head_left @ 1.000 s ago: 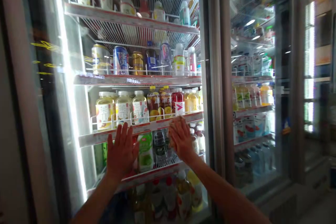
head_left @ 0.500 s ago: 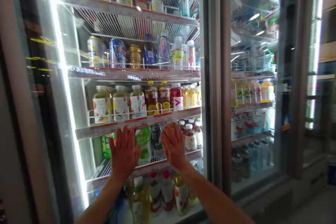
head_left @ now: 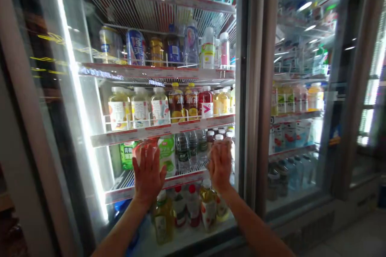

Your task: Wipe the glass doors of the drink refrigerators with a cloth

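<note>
My left hand (head_left: 147,174) lies flat with fingers stretched upward on the glass door (head_left: 101,42) of a lit drinks fridge, in front of a green-and-white carton (head_left: 167,154). To the right, my right hand (head_left: 220,168) is bent and a little blurred against the same glass. It presses on what looks like a pale crumpled cloth (head_left: 211,150), mostly hidden by the fingers. Behind the glass, clear water bottles (head_left: 183,154) stand between my hands, and white-capped bottles (head_left: 219,137) are partly covered by the right one.
Shelves of bottles and cans fill the fridge, among them tea bottles (head_left: 119,108) and a blue can (head_left: 135,48). A metal door frame (head_left: 256,88) runs upright at the right. Beyond it stands a second glass-fronted fridge (head_left: 297,88) with more drinks.
My right hand has moved right across the glass, away from the left hand, baring the water bottles. The left hand has shifted slightly right and stays flat. The view has tilted down a little.
</note>
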A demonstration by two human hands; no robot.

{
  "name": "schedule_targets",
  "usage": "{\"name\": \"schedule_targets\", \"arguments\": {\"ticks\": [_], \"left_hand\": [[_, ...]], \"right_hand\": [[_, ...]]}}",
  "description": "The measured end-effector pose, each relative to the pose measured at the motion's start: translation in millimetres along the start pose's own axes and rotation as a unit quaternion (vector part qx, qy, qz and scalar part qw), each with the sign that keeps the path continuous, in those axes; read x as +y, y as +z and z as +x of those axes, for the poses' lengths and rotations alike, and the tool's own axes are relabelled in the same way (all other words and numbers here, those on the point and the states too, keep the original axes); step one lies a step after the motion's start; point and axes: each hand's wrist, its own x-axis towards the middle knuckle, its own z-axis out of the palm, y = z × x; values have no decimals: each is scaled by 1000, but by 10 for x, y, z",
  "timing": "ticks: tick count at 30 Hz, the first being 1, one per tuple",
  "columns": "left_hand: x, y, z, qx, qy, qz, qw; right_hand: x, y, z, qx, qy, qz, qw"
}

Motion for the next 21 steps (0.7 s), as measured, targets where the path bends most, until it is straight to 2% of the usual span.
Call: {"name": "schedule_targets", "arguments": {"ticks": [3,5,7,9,12,14,17,21], "left_hand": [[-18,-12,-19,-8,2,-8,1000],[-47,-42,-38,-15,7,-15,1000],[-79,-70,-59,-18,18,-15,1000],[-101,-84,-77,-15,33,-8,999],[-108,-76,-92,-11,36,-6,999],[-101,-62,-95,-8,30,-9,999],[-95,-46,-98,-1,36,-4,999],[-109,-47,-101,-3,33,-4,999]], "right_hand": [[-508,121,-126,-67,-98,47,992],[-595,119,-186,-94,-154,53,982],[-432,45,-211,-103,-181,46,977],[-104,-53,-190,-93,-163,27,982],[352,-130,-63,-49,-70,-33,996],[427,-102,52,-13,-15,-60,998],[126,9,156,10,-7,-30,999],[-427,113,127,-77,-130,47,987]]}}
